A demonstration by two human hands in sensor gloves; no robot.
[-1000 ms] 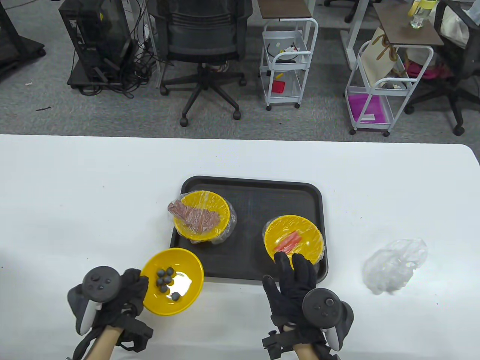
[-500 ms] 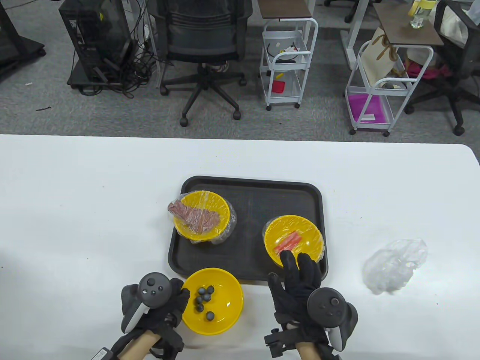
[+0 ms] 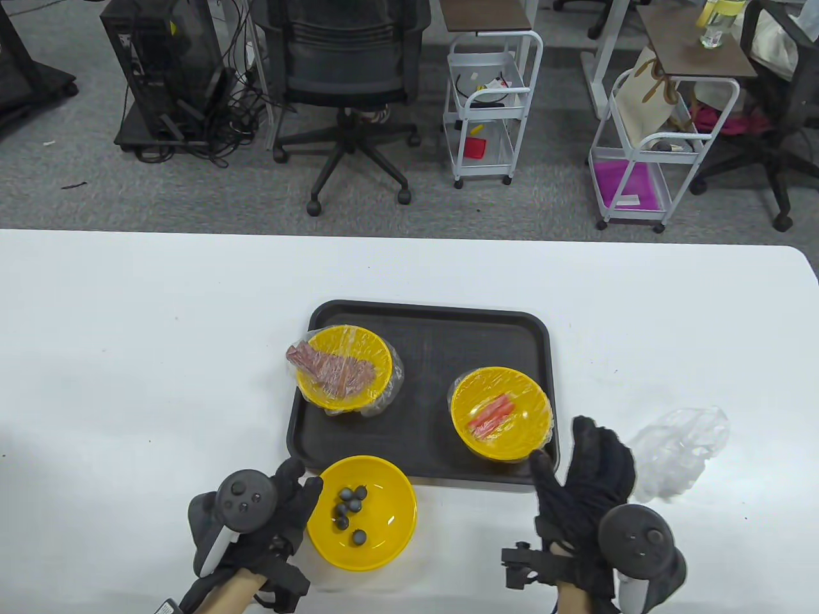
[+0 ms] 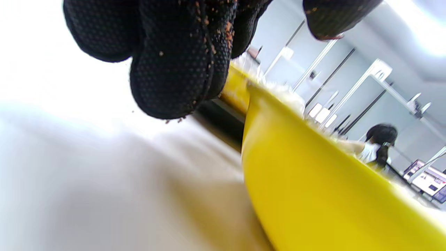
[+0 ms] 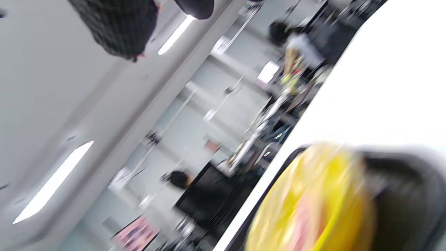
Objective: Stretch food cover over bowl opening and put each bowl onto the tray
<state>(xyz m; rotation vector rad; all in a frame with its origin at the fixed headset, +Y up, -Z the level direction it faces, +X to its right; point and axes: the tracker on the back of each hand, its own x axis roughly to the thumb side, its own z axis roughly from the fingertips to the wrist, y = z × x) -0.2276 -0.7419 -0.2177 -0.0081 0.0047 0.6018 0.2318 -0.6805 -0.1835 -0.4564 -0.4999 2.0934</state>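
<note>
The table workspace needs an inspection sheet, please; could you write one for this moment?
Surface: white table, a few small specks.
Job's things: black tray holds two covered yellow bowls, the meat bowl and the red-sticks bowl. The uncovered berry bowl stands on the table just before the tray. Spare clear covers lie right of the tray.
Clutter: nothing seen.
Grips: left hand open, fingers at the berry bowl's left side, contact unclear; right hand open, empty, between tray and covers.
Cables: glove leads at both wrists.
Surroundings: office chair, two white carts, computer tower.
</note>
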